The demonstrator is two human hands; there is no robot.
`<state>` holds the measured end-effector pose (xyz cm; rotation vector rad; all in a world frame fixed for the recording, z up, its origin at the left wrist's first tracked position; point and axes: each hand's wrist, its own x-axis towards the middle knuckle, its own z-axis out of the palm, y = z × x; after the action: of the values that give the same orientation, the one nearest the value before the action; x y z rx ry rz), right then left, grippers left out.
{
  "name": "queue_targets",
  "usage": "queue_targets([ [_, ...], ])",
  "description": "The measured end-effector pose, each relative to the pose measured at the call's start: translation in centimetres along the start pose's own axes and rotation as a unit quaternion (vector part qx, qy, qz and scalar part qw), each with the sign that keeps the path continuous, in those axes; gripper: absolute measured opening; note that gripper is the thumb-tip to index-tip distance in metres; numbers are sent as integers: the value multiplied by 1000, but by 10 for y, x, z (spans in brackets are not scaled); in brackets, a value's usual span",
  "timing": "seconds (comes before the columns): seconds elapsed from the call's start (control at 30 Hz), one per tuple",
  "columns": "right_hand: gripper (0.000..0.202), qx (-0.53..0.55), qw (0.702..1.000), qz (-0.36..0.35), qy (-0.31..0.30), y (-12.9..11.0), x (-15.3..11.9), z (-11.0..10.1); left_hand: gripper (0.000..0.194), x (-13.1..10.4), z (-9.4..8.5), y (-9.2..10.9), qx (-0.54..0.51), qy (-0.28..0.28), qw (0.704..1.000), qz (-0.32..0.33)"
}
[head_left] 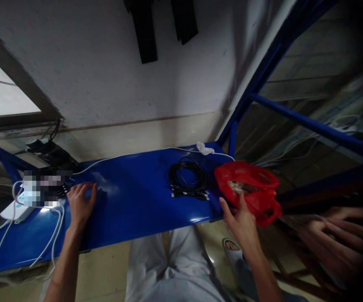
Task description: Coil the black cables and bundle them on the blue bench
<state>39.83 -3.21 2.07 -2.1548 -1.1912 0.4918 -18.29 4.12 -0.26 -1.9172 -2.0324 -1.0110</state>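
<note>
My left hand rests on the left part of the blue shelf, its fingers bent and its thumb apart, with nothing visible held. Close beside it lie a white power strip and some items blurred out by pixels. Over at the right end, my right hand is at the near side of a red plastic bag, thumb and index finger spread apart. The index fingertip reaches the bag's opening, where small pale contents show. Between my hands lies a coil of black cable, its plugs toward me.
A white cable runs along the shelf's back edge, past a crumpled white piece. Blue frame bars rise at the right. Another person's blurred hand is at far right, and a slippered foot stands below.
</note>
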Motion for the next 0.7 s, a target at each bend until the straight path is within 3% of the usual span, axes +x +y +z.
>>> queue_targets([
  [0.07, 106, -22, 999, -9, 33, 2, 1, 1, 27, 10, 27, 46, -109, -58, 992, 30],
  [0.2, 110, -20, 1000, 7, 1, 6, 3, 1, 37, 40, 92, 140, -252, -167, 950, 81],
  [0.3, 106, 9, 999, -6, 30, 5, -2, -4, 38, 62, 131, 181, -290, -225, 921, 129],
  [0.37, 99, 28, 996, -30, 84, 1, -10, -5, 25, 71, 146, 192, -295, -241, 911, 160],
  [0.47, 76, 35, 981, -110, 153, -8, -24, 2, 14, 75, 156, 189, -305, -238, 909, 152],
  [0.6, 44, 32, 944, -309, 116, -29, -28, 29, 13, 68, 155, 172, -322, -204, 918, 110],
  [0.7, 58, -4, 907, -413, 78, -49, -16, 54, 13, 62, 150, 163, -334, -163, 924, 84],
])
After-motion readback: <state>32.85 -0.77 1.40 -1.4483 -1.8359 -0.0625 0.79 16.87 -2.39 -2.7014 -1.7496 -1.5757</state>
